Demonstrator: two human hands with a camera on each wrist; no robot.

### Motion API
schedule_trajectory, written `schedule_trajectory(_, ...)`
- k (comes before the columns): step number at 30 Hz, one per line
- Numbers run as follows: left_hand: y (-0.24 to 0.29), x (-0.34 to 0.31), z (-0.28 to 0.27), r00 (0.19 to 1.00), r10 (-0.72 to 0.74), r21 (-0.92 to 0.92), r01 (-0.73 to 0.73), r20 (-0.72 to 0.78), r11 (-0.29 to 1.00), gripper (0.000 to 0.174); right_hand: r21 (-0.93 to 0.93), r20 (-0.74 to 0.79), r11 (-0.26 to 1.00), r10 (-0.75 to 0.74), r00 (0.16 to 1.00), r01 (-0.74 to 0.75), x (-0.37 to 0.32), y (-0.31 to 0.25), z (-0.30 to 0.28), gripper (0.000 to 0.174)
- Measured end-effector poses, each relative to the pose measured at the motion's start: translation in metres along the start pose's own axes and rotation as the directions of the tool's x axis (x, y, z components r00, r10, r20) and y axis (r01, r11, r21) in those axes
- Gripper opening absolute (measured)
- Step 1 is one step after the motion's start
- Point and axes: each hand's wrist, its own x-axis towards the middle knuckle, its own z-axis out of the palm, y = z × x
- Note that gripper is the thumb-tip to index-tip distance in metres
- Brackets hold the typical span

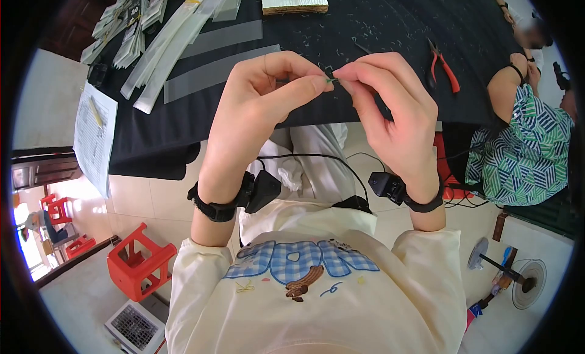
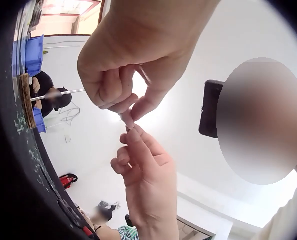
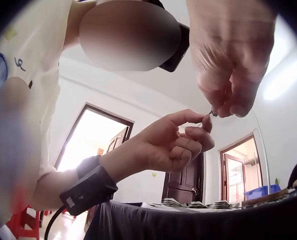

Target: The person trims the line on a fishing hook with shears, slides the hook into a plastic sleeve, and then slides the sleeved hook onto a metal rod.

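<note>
Above the near part of the black-covered table, my left hand (image 1: 253,104) and right hand (image 1: 399,104) meet fingertip to fingertip. A tiny thin green piece (image 1: 331,80) shows between them, pinched by the left thumb and forefinger. The right thumb and forefinger pinch at its other end; its exact kind is too small to make out. In the right wrist view a small dark bit (image 3: 213,114) shows where the fingertips come together. Fingers of both hands hide most of it.
Red-handled pliers (image 1: 448,72) lie right of the hands, amid scattered clippings. A wooden block (image 1: 295,1) with an upright rod stands behind. Clear plastic strips (image 1: 213,70) and packets (image 1: 131,34) fill the left. A pen (image 1: 95,112) rests on a written sheet (image 1: 91,150). Someone sits at right.
</note>
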Motion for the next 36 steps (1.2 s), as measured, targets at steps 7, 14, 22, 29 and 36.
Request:
schedule_trajectory(7, 0.0, -0.001, -0.001, 1.0, 0.006, -0.028, -0.006, 0.023, 1.0, 0.01, 0.006, -0.037, 1.0, -0.014, 0.999, 0.014, 0.0, -0.001, 0.001, 0.017)
schedule_trajectory(14, 0.002, -0.003, 0.004, 0.993, 0.112, 0.004, -0.112, -0.035, 0.994, 0.005, -0.002, -0.04, 1.0, -0.019, 0.999, 0.019, 0.0, -0.001, 0.001, 0.018)
schedule_trajectory(22, 0.0, -0.005, 0.01, 0.981, 0.175, -0.037, -0.178, -0.079, 0.983, 0.006, 0.16, -0.15, 0.977, 0.164, 0.975, -0.14, -0.005, -0.007, 0.008, 0.018)
schedule_trajectory(29, 0.0, -0.006, 0.011, 0.976, 0.188, -0.037, -0.193, -0.109, 0.981, 0.006, 0.221, -0.143, 0.961, 0.201, 0.969, -0.167, -0.009, -0.005, 0.011, 0.018)
schedule_trajectory(36, -0.002, -0.008, 0.012, 0.972, 0.191, -0.021, -0.196, -0.135, 0.98, 0.005, 0.256, -0.129, 0.954, 0.192, 0.973, -0.155, -0.008, -0.006, 0.012, 0.016)
